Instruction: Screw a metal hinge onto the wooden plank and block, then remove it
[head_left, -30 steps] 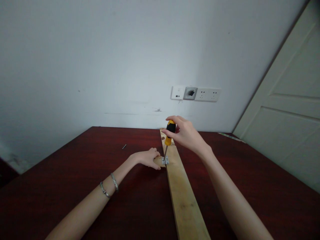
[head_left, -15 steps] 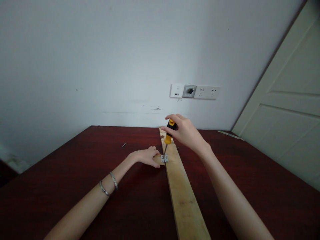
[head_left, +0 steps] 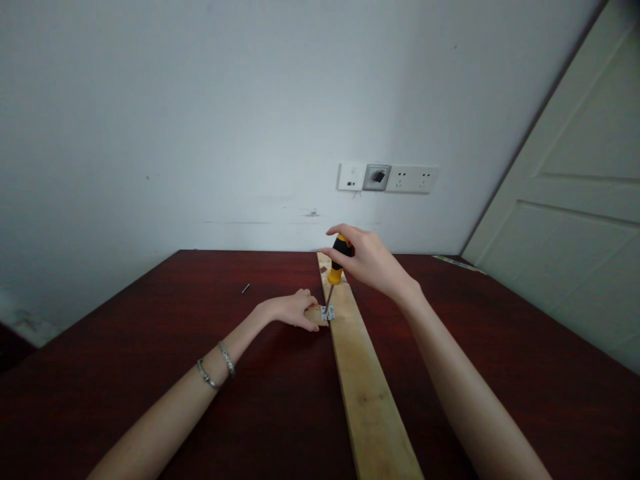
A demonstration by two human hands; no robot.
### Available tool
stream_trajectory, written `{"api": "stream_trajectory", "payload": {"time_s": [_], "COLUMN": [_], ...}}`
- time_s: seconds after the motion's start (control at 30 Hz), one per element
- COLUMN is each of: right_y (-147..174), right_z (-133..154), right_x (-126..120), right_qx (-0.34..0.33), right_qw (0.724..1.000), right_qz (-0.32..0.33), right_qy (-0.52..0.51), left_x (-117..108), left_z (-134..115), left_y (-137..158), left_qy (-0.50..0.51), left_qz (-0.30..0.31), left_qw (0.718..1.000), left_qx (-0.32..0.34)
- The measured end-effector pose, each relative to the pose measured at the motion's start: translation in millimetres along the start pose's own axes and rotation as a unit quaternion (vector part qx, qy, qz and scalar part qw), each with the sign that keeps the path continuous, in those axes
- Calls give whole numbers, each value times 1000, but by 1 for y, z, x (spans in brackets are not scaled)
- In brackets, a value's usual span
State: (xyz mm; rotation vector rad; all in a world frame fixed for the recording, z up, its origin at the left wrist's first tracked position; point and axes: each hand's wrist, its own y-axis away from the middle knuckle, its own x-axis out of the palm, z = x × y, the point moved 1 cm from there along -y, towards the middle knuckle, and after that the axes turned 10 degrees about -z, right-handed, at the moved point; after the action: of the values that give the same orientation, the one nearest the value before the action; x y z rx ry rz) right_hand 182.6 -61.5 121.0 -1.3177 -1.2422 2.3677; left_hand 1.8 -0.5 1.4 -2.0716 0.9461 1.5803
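Metal hinge (head_left: 331,313) @ plank (head_left: 369,393) edge, RH (head_left: 374,259) s'driver (head_left: 335,274), roomy tbl (head_left: 160,320)

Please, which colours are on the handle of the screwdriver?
The screwdriver handle is black and yellow; it shows best in the head view.

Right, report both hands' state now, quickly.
Left hand: holding the short wooden piece.
Right hand: holding the yellow-and-black screwdriver, its tip at the metal hinge.

Yellow-black screwdriver (head_left: 335,274) tilted, tip at hinge (head_left: 329,313) bridging small block (head_left: 314,316), long plank (head_left: 369,393).
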Motion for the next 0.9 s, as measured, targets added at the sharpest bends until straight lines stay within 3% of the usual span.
{"api": "stream_trajectory", "payload": {"time_s": [0.27, 0.9], "right_y": [2, 0], "right_z": [3, 0], "right_x": [-3, 1], "right_qx": [2, -4], "right_qw": [1000, 1000], "right_qz": [9, -12], "right_qy": [28, -12], "left_x": [-1, 4], "left_z": [-2, 5], "left_y": [1, -2], "left_qy": [2, 7], "left_qz": [0, -1], "left_qw": [1000, 1000], "left_qx": [-14, -5]}}
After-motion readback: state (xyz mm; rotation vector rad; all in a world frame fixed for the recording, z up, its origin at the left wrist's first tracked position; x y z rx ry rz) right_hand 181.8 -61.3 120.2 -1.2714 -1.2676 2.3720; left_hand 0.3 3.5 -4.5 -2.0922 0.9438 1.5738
